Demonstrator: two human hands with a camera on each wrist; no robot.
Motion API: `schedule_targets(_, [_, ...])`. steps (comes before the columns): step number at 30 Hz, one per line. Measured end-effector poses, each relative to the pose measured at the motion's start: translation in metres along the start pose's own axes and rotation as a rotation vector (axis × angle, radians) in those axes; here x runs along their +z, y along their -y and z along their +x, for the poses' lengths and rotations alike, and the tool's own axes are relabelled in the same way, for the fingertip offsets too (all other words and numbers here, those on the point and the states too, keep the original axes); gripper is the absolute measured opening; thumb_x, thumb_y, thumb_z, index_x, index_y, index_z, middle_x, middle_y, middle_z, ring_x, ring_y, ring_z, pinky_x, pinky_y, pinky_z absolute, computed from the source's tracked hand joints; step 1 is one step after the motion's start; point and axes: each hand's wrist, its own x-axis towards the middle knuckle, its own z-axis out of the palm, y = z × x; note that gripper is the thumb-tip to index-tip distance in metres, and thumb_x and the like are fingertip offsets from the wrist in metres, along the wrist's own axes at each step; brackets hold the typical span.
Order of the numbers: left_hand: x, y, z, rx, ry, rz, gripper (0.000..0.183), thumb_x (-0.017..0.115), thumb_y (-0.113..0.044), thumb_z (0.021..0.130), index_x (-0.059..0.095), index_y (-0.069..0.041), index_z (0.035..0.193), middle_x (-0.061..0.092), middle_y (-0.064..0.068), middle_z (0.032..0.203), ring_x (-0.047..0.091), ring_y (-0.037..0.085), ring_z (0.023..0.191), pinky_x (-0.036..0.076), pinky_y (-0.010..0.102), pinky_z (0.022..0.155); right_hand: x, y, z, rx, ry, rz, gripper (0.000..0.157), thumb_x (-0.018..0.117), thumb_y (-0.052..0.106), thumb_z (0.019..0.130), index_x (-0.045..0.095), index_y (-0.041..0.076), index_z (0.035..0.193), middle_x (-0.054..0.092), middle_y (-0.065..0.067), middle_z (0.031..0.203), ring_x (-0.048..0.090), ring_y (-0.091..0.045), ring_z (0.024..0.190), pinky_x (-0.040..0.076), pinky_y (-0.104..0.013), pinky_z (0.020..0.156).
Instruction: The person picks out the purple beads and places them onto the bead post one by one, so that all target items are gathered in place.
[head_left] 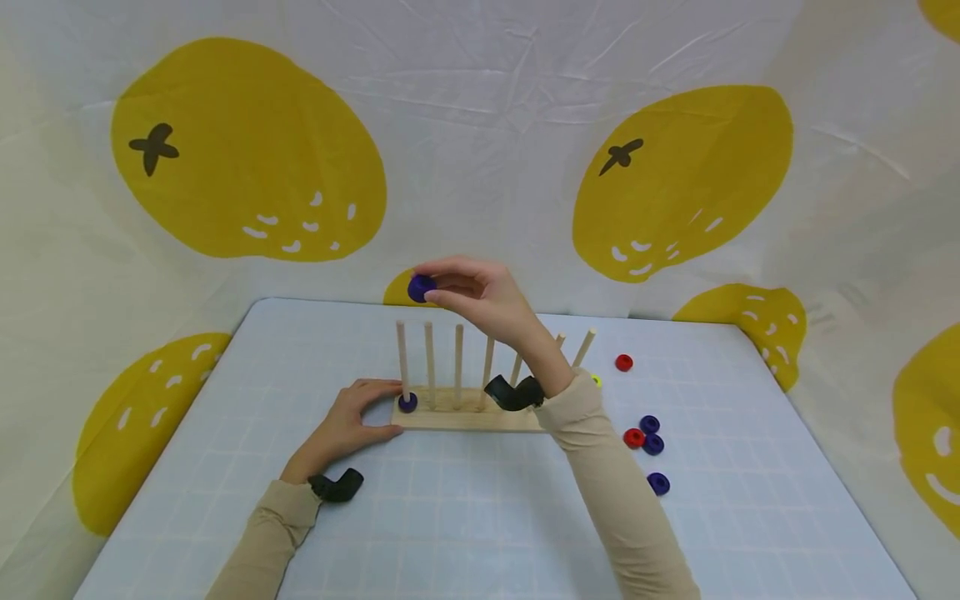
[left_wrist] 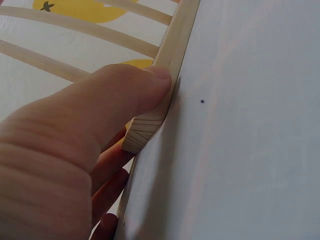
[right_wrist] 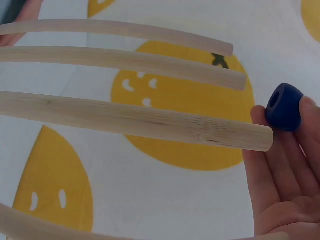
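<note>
A wooden peg rack (head_left: 468,421) with several upright pegs stands on the table. My left hand (head_left: 352,421) grips its left end; in the left wrist view the thumb (left_wrist: 145,87) lies along the front edge, fingers behind the end. One blue ring (head_left: 407,403) sits at the foot of the leftmost peg. My right hand (head_left: 483,296) is raised above the pegs and pinches a blue bead (right_wrist: 285,107) between thumb and fingertips. In the right wrist view the bead's hole shows, and it is apart from the peg tops.
Right of the rack lie several blue rings (head_left: 658,483) and two red rings, one (head_left: 633,437) beside the blue ones and another (head_left: 624,362) farther back. A yellow ring (head_left: 596,380) shows partly behind the right sleeve. A lemon-patterned curtain (head_left: 480,167) hangs behind the table.
</note>
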Motion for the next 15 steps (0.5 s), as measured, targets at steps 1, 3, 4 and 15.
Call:
schedule_targets(1, [0.0,0.0,0.0,-0.005,0.003,-0.003,0.061,0.089,-0.023,0.074,0.065,-0.01,0.129,0.062,0.005,0.133,0.051,0.028,0.12,0.037,0.054,0.099,0.001,0.0,0.001,0.009,0.011,-0.004,0.031,0.066,-0.005,0.091,0.065,-0.006,0.123,0.068,-0.015,0.121,0.068,-0.025,0.104,0.054,-0.039,0.091])
schedule_targets(3, [0.0,0.0,0.001,-0.008,0.006,-0.002,0.061,0.088,-0.025,0.074,0.065,-0.011,0.129,0.062,0.005,0.133,0.051,0.028,0.12,0.037,0.054,0.099,0.002,0.0,0.003,0.028,0.035,-0.02,0.031,0.068,-0.002,0.091,0.067,-0.003,0.122,0.069,-0.013,0.118,0.068,-0.023,0.102,0.054,-0.038,0.09])
schedule_targets(4, [0.0,0.0,0.001,-0.008,0.006,-0.003,0.061,0.088,-0.025,0.074,0.065,-0.011,0.129,0.062,0.005,0.133,0.051,0.028,0.12,0.037,0.054,0.099,0.003,0.0,0.005,0.034,0.05,-0.026,0.031,0.068,-0.001,0.091,0.067,-0.002,0.122,0.07,-0.013,0.117,0.069,-0.023,0.101,0.054,-0.038,0.089])
schedule_targets(15, [-0.003,-0.001,0.002,0.0,0.003,0.004,0.06,0.088,-0.025,0.075,0.066,-0.011,0.129,0.063,0.004,0.132,0.052,0.029,0.12,0.037,0.055,0.098,0.012,-0.006,0.014,0.074,0.234,-0.124,0.028,0.073,0.001,0.088,0.07,-0.003,0.116,0.072,-0.01,0.11,0.072,-0.016,0.094,0.057,-0.035,0.081])
